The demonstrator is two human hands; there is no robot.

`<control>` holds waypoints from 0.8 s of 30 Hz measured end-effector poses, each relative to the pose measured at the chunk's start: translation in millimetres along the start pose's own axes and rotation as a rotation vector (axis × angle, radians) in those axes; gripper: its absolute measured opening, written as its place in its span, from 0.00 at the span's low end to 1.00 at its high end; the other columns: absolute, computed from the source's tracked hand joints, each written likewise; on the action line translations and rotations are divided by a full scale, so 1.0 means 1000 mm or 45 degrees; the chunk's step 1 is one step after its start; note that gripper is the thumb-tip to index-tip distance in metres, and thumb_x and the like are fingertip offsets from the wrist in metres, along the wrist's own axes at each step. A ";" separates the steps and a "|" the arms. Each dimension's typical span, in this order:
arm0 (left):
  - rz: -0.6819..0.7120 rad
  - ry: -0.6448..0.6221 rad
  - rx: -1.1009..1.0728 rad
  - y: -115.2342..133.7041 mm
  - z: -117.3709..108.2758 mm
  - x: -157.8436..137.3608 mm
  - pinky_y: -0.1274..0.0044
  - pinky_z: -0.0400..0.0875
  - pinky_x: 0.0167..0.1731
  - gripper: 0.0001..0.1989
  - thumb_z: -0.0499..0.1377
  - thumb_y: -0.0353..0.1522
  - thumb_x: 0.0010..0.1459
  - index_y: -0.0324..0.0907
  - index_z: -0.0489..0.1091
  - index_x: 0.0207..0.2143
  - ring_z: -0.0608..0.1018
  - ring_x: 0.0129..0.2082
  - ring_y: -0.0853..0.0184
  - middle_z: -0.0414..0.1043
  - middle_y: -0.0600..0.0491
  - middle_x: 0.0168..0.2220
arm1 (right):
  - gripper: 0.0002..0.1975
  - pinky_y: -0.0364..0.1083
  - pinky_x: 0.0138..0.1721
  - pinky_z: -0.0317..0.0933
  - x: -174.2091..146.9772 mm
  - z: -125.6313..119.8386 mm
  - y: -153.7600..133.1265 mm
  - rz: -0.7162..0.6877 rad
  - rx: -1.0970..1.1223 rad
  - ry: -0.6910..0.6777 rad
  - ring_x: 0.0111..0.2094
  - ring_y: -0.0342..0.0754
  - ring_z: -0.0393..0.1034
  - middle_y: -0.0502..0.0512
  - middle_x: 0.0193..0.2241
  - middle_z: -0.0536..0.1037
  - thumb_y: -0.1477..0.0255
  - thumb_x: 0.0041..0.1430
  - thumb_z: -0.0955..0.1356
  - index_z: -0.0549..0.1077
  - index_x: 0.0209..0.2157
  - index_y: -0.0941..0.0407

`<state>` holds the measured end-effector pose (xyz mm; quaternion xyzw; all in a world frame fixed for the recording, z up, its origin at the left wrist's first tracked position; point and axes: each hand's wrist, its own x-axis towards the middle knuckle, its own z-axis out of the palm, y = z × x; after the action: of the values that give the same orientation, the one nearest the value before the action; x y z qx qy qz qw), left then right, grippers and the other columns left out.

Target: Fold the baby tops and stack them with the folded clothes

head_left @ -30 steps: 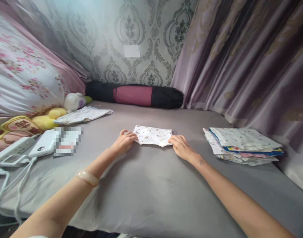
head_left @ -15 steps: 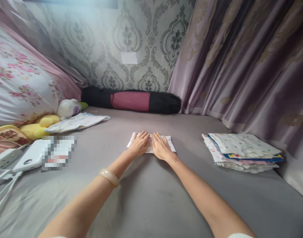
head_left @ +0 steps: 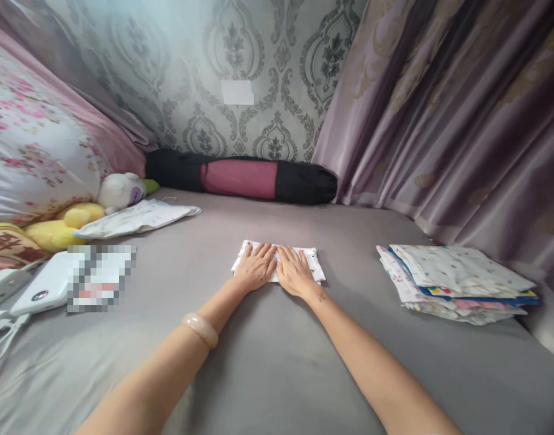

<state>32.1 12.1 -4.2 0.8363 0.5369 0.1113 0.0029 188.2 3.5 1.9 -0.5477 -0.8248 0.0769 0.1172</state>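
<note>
Both my hands lie flat, fingers stretched out and gripping nothing, on the small folded white cloth with tiny printed motifs point(head_left: 313, 261) at the centre of the frame. My left hand point(head_left: 255, 269) covers its left half and my right hand point(head_left: 293, 273) its middle, the two just beside each other; only the cloth's edges and right corner peek out. It lies on the smooth grey bed sheet point(head_left: 277, 362), which fills the lower frame. At right sits a stack of folded patterned cloths point(head_left: 453, 279), well apart from my hands. At upper centre a black and maroon roll bag point(head_left: 240, 176) lies against the damask wallpaper; mauve curtains point(head_left: 449, 109) hang at upper right. At left, a floral pillow point(head_left: 36, 157), yellow and white plush toys point(head_left: 77, 214), and a white power bank point(head_left: 41, 289); the patch beside it is blurred out, unreadable.
</note>
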 end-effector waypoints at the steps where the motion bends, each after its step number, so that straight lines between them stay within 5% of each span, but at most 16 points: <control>1: 0.000 -0.002 0.001 0.000 0.000 0.001 0.56 0.51 0.61 0.24 0.40 0.39 0.68 0.44 0.56 0.63 0.59 0.64 0.56 0.58 0.45 0.64 | 0.27 0.60 0.65 0.35 0.000 0.000 0.000 0.003 0.002 0.001 0.66 0.54 0.45 0.60 0.65 0.56 0.69 0.66 0.53 0.54 0.66 0.58; 9: 0.012 -0.015 0.029 0.006 -0.005 0.005 0.54 0.53 0.59 0.22 0.41 0.35 0.67 0.41 0.60 0.59 0.63 0.61 0.55 0.62 0.42 0.61 | 0.27 0.60 0.65 0.37 0.004 -0.009 0.001 0.005 0.032 -0.103 0.66 0.54 0.46 0.60 0.65 0.55 0.70 0.66 0.53 0.55 0.65 0.60; 16: -0.092 -0.027 0.003 0.010 0.002 0.000 0.55 0.49 0.62 0.26 0.38 0.38 0.68 0.37 0.55 0.63 0.57 0.65 0.54 0.55 0.44 0.65 | 0.27 0.57 0.65 0.34 -0.002 0.000 -0.002 0.011 -0.022 0.041 0.66 0.53 0.47 0.59 0.65 0.57 0.69 0.67 0.52 0.56 0.65 0.61; 24: -0.056 0.263 0.052 0.010 0.001 -0.005 0.61 0.55 0.60 0.22 0.41 0.36 0.67 0.38 0.63 0.57 0.64 0.61 0.57 0.65 0.44 0.59 | 0.27 0.56 0.65 0.34 -0.004 -0.003 -0.002 0.009 -0.025 0.058 0.66 0.51 0.45 0.58 0.65 0.57 0.69 0.68 0.52 0.56 0.65 0.62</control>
<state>39.0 3.6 -4.8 0.8083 0.5546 0.1859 -0.0671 188.9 -1.1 4.6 -0.5534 -0.8207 0.0570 0.1303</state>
